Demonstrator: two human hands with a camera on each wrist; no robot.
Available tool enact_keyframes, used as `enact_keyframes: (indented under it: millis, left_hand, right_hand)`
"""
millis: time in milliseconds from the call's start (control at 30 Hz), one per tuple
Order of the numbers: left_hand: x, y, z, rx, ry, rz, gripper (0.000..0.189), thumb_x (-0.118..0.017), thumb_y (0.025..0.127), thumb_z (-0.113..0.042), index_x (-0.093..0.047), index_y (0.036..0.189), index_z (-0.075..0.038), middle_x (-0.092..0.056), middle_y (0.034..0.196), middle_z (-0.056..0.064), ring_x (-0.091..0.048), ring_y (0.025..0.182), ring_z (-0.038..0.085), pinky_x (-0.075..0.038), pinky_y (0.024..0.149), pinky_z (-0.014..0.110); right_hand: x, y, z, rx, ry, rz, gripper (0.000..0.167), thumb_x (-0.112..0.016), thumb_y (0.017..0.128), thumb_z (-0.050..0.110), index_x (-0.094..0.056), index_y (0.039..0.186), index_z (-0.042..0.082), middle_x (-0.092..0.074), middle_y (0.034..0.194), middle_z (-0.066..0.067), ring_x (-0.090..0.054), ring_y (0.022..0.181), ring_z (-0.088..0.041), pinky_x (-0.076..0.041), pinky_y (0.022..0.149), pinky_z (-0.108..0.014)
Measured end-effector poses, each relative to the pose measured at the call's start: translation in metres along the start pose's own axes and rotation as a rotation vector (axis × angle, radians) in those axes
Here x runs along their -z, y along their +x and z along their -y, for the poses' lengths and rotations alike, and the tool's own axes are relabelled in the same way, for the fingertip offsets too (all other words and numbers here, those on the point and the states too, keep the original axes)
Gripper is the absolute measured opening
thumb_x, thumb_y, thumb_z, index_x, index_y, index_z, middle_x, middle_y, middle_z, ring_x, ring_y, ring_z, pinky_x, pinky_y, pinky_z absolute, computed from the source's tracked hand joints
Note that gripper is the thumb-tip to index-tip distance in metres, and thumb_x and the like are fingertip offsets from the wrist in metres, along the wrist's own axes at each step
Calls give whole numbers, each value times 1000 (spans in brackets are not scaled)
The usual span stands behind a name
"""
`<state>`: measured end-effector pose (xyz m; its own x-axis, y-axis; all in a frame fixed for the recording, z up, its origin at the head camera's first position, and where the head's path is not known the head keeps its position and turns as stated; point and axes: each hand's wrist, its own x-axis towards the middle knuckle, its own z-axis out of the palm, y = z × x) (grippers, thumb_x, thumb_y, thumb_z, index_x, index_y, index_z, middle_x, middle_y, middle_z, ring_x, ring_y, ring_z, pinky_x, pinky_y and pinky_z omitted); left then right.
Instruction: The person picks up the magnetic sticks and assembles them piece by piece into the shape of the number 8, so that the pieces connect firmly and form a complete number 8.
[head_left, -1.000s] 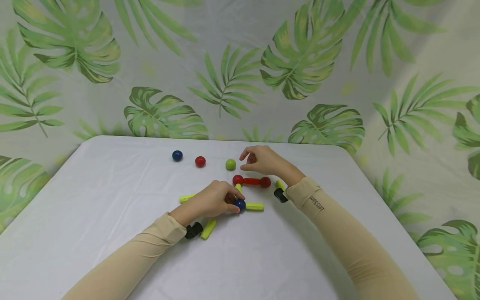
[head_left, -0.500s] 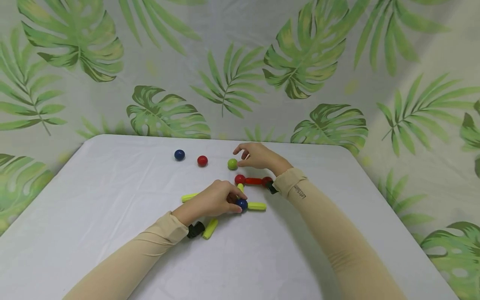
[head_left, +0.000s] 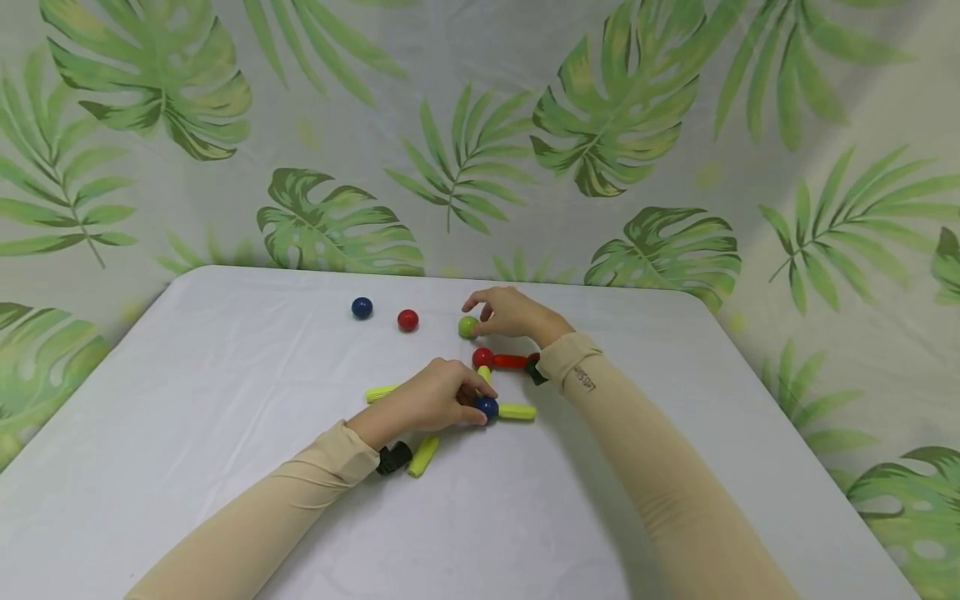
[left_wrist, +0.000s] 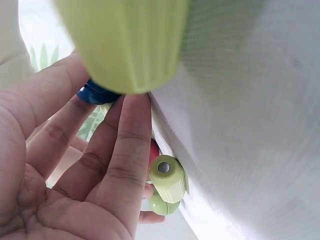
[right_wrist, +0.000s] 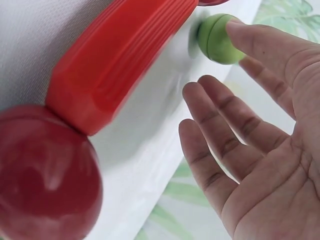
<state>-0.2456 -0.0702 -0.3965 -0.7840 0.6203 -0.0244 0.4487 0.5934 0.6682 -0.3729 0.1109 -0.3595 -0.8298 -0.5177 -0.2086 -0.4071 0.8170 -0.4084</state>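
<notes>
My left hand [head_left: 431, 396] pinches a glossy blue ball [head_left: 487, 407] between thumb and fingers. Yellow ribbed sticks meet this ball: one stick [head_left: 517, 412] points right, and another stick [head_left: 485, 374] runs back to a red ball [head_left: 483, 358]. A red stick [head_left: 510, 361] joins that ball to a second red ball [right_wrist: 47, 172], mostly behind the right wrist in the head view. At the back, my right hand [head_left: 513, 315] has thumb and index finger around a green ball [head_left: 468, 327]. Its thumb [right_wrist: 250, 37] lies over the ball, other fingers spread.
A loose blue ball [head_left: 362, 307] and a loose red ball [head_left: 407, 320] rest on the white table [head_left: 247, 358] at the back left. Separate yellow sticks lie beside the left forearm, one behind [head_left: 381, 392] and one in front [head_left: 423, 456]. Leaf-printed cloth hangs behind the table.
My right hand has moved left to the green ball, bringing thumb and index finger around it. The left hand keeps its hold on the blue ball. The head view has shifted slightly.
</notes>
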Motion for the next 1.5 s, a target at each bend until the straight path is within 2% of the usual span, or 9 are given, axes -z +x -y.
enact_keyframes:
  millis: [433,833,1500]
  left_hand:
    - [-1,2,2,-18,7,-7,28,-86,93,-17,-82,121,-13,-82,100,0,-70,85,5,-58,80,21]
    - [0,4,2,-22,25,-14,28,-87,92,-17,-83,120,-14,-81,97,-1,-69,84,4,-57,79,21]
    - [4,6,4,-12,22,5,29,-86,93,-19,-82,121,-14,-82,98,-1,-70,85,5,-58,81,22]
  right_hand:
    - [-6,4,1,18,-26,6,42,-74,103,21,-66,144,15,-72,131,-17,-68,119,-30,-54,108,-45]
    - [-3,2,-2,20,-32,-3,38,-76,102,20,-68,138,9,-73,130,-17,-69,119,-30,-55,107,-44]
    - [21,-34,-18,55,29,-27,40,-75,102,25,-68,138,9,-74,125,-15,-71,120,-31,-58,104,-46]
